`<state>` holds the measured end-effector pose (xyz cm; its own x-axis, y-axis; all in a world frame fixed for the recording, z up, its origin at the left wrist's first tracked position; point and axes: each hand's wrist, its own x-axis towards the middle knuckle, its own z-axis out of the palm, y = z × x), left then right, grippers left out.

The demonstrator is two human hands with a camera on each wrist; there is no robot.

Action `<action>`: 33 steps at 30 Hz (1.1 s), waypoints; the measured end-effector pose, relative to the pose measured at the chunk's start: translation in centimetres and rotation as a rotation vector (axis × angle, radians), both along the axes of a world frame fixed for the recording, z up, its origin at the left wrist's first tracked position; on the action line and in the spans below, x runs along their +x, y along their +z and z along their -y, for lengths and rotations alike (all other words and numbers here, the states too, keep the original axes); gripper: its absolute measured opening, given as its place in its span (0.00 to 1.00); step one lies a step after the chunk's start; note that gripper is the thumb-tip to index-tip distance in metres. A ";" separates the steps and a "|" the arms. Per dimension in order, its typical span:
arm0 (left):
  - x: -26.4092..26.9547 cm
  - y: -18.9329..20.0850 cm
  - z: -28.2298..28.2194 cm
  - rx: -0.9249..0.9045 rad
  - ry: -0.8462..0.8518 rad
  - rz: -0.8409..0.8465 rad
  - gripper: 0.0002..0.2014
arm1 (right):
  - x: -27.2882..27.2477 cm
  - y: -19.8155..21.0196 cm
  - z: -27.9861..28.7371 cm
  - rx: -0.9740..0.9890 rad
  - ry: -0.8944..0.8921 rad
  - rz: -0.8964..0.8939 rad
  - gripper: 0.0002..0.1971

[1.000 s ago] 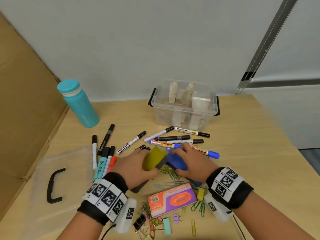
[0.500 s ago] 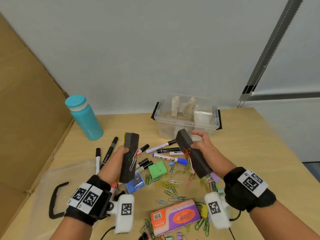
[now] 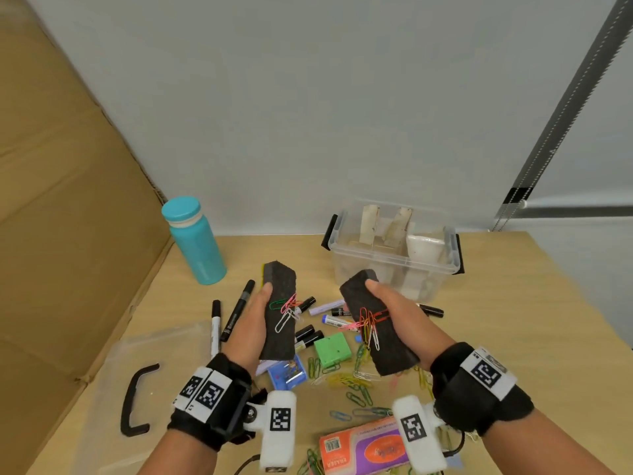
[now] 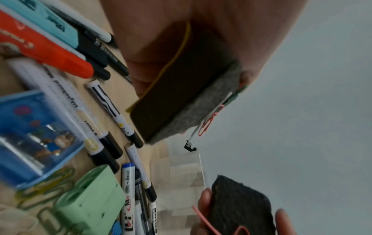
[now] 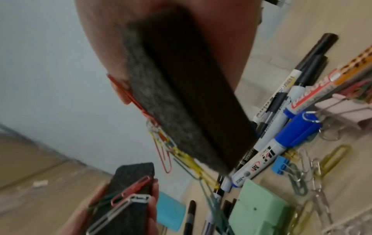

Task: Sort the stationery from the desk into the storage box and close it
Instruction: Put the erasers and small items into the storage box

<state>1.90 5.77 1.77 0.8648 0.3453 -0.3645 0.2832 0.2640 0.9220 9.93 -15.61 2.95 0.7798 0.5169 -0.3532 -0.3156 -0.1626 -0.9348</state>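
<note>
I hold one whiteboard eraser in each hand above the desk, dark felt sides facing me. My left hand (image 3: pixel 253 320) grips the yellow-backed eraser (image 3: pixel 279 313) (image 4: pixel 181 95), which has a few paper clips clinging to its felt. My right hand (image 3: pixel 399 313) grips the other eraser (image 3: pixel 376 323) (image 5: pixel 181 95), with a bunch of coloured clips hanging from it. The clear storage box (image 3: pixel 442 269) stands open just behind my right hand, with card dividers inside. Its clear lid (image 3: pixel 113 406) with a black handle (image 3: pixel 137 399) lies at the near left.
Markers (image 3: pixel 236 313), loose paper clips (image 3: pixel 356 382), a green block (image 3: pixel 334 349), a small blue box (image 3: pixel 286 371) and an orange-purple eraser pack (image 3: pixel 363 447) litter the desk under my hands. A teal bottle (image 3: pixel 195 241) stands back left by a cardboard wall (image 3: pixel 68 234).
Both hands picked the erasers up off the desk and turned them felt side up, with clips stuck on. The hands have since risen slightly toward the box.
</note>
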 end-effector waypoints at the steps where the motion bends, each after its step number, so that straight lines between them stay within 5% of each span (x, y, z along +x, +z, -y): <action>1: -0.1 0.1 0.1 0.027 -0.006 0.024 0.21 | -0.2 0.0 -0.3 -0.035 0.033 0.112 0.20; 5: 0.1 0.5 0.0 -0.039 -0.037 0.053 0.34 | -0.9 0.1 -1.6 -0.129 0.163 0.513 0.24; 15: 1.2 0.6 -1.1 -0.371 0.020 0.113 0.25 | -1.9 -1.2 -3.7 -0.361 0.418 1.180 0.37; 19: 1.5 0.4 -1.6 -0.385 -0.023 0.112 0.25 | -2.4 -1.9 -4.7 -0.448 0.548 1.245 0.41; 33: 1.7 -1.3 -1.7 -0.441 -0.152 0.038 0.20 | -2.5 -3.4 -4.3 -0.526 0.544 1.397 0.39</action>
